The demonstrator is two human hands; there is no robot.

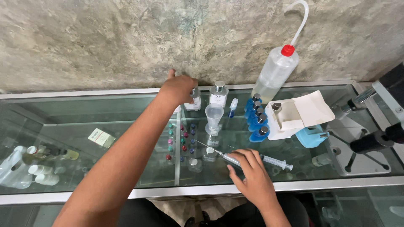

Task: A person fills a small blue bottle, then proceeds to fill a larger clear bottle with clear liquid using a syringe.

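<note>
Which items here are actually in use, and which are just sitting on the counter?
In use:
- left hand on a clear glass bottle with silver cap
- right hand on a clear plastic syringe

Lying about:
- clear plastic measuring cup
- second silver-capped glass bottle
- row of blue bottles
- red-capped wash bottle
- white cardboard box

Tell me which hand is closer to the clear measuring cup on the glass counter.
Left. The left hand grips a small bottle just left of the measuring cup; the right hand rests on a syringe further toward the counter's front edge.
</note>
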